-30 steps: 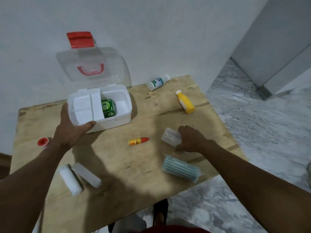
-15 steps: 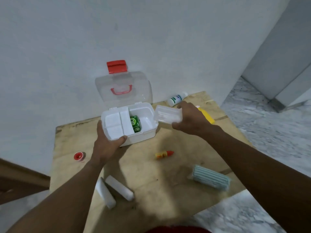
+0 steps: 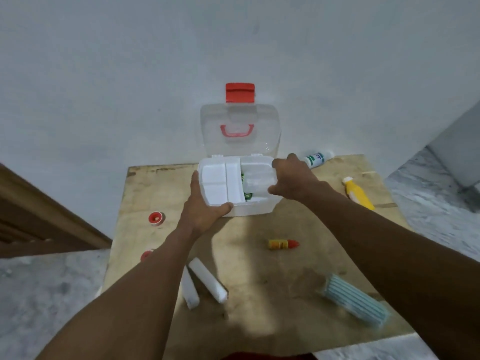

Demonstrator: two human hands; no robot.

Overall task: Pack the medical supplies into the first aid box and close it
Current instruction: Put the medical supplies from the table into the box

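The white first aid box (image 3: 255,207) stands at the table's back, its clear lid (image 3: 240,131) with a red latch upright against the wall. A white divided tray fills its left side; a green packet (image 3: 247,195) lies inside. My left hand (image 3: 205,206) grips the box's front left corner. My right hand (image 3: 292,179) holds a small clear plastic case (image 3: 258,178) over the box's right compartment. On the table lie a yellow bottle (image 3: 358,193), a white bottle (image 3: 317,159), a small yellow tube with a red cap (image 3: 283,244), a green-striped pack (image 3: 354,300) and two white rolls (image 3: 207,283).
The wooden table (image 3: 259,255) stands against a white wall. A red-and-white tape roll (image 3: 155,218) lies at the table's left, and another red item (image 3: 147,255) sits at its left edge. Marble floor lies on both sides, with a wooden frame at far left.
My right hand has lifted the clear case off the table and carried it left, to above the box's right compartment. My left hand has stayed on the box.
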